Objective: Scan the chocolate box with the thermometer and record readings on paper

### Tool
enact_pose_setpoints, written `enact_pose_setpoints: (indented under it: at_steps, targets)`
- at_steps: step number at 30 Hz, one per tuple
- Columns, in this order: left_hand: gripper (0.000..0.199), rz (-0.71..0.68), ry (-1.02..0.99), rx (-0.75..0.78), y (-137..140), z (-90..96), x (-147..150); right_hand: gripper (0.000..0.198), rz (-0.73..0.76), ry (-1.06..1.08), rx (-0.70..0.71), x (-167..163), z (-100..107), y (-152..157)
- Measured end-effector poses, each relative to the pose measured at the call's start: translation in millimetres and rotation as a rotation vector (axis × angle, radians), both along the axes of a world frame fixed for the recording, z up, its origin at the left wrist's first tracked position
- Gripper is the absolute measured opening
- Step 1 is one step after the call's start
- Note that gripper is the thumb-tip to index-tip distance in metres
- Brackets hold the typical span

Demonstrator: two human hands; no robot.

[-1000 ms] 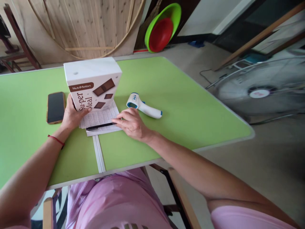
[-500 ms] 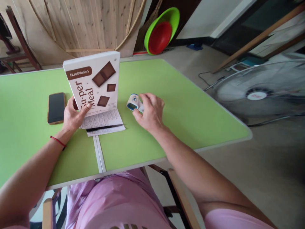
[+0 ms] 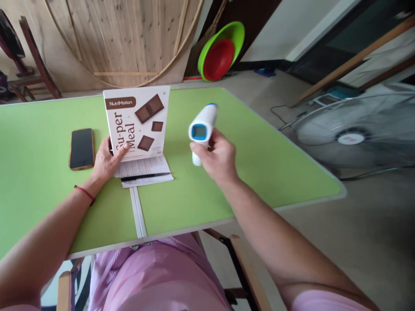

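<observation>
My left hand [image 3: 108, 160] grips the lower left edge of a white NutriMotion Super Meal box [image 3: 139, 123], which stands upright on the green table [image 3: 227, 190]. A printed sheet [image 3: 144, 169] with a black pen [image 3: 145, 176] on it lies in front of the box. My right hand [image 3: 217, 157] holds a white and blue infrared thermometer [image 3: 201, 127] by its grip, lifted above the table, its small screen facing me. A phone [image 3: 81, 148] with a dark screen lies just left of my left hand.
A standing fan [image 3: 353, 134] sits on the floor to the right of the table. Green and red basins [image 3: 222, 45] lean against the wall behind. A round wooden board [image 3: 123, 39] stands at the back, and a wooden chair [image 3: 29, 65] at the far left.
My right hand left the pen, moved right to the thermometer, gripped it and lifted it off the table. The box has been tipped fully upright by my left hand.
</observation>
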State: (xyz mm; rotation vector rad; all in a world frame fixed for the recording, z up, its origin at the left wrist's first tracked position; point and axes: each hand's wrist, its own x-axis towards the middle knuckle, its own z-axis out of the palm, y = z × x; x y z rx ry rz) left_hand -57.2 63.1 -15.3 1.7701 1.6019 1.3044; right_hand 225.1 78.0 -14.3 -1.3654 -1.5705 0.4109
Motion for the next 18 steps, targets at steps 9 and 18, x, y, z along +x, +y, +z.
enact_pose_setpoints:
  at_steps: [9,18]
  targets:
    - [0.049,-0.002,-0.014,-0.044,-0.9,0.8,1.5,0.018,0.777,0.708,-0.482,-79.0,18.5,-47.1]
    - [0.044,0.000,-0.031,-0.019,2.3,-0.8,2.5,0.029,0.673,0.755,-0.527,-89.8,-4.3,-39.9]
